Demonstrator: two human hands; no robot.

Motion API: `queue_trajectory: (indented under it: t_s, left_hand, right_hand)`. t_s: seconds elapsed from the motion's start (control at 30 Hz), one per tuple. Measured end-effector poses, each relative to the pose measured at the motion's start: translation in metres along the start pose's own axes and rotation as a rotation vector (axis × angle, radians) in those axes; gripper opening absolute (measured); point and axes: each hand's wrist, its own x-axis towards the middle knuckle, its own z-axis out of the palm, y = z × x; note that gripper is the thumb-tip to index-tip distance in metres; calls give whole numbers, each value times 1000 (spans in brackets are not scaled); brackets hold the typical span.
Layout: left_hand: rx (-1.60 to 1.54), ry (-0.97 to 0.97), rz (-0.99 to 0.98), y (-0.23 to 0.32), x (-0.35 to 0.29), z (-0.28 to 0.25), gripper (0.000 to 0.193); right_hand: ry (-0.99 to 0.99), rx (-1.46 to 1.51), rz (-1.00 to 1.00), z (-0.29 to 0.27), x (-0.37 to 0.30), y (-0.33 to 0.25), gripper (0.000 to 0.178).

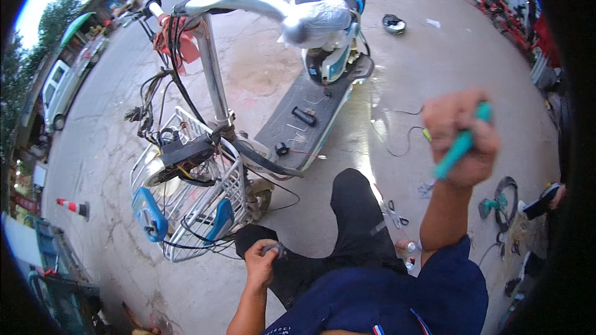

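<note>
In front of me stands a partly dismantled electric scooter [292, 115], its handlebar [245, 1] at the top and a white wire basket [202, 201] at its front. Loose black wires and a lamp unit [186, 155] hang over the basket. My left hand [259, 263], low by my knee, pinches a small dark grey ring-like piece [273, 249]. Raised at the right, my right hand [460, 139] is closed round a teal stick-like tool [462, 146]; motion blurs it, and its exact kind cannot be made out.
On the scooter's footboard lie a black grip [303, 116] and hex keys [297, 128]. Scissors [395, 216] rest on the ground right of my leg. Tools and a black ring [507, 201] lie farther right, near another person's hand [558, 196]. A traffic cone [72, 206] lies left.
</note>
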Motion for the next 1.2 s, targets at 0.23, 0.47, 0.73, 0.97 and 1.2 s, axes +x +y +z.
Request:
queue_trajectory:
  t_s: [0.23,0.47,0.73,0.97,1.2]
  left_hand:
    - [103,170,-8,22,-11,-26,11]
    - [365,85,69,-16,26,-16,15]
    - [254,53,-5,-21,58,-2,17]
    - [209,38,-7,-21,50,-6,15]
    - [277,91,-15,-28,48,-18,13]
  right_hand:
    - [75,132,428,13,-5,92,12]
    - [4,279,411,48,47,138,19]
    - [-22,622,283,79,104,158,33]
    - [-84,731,249,94,118,172,42]
    - [-45,833,236,104,120,167,36]
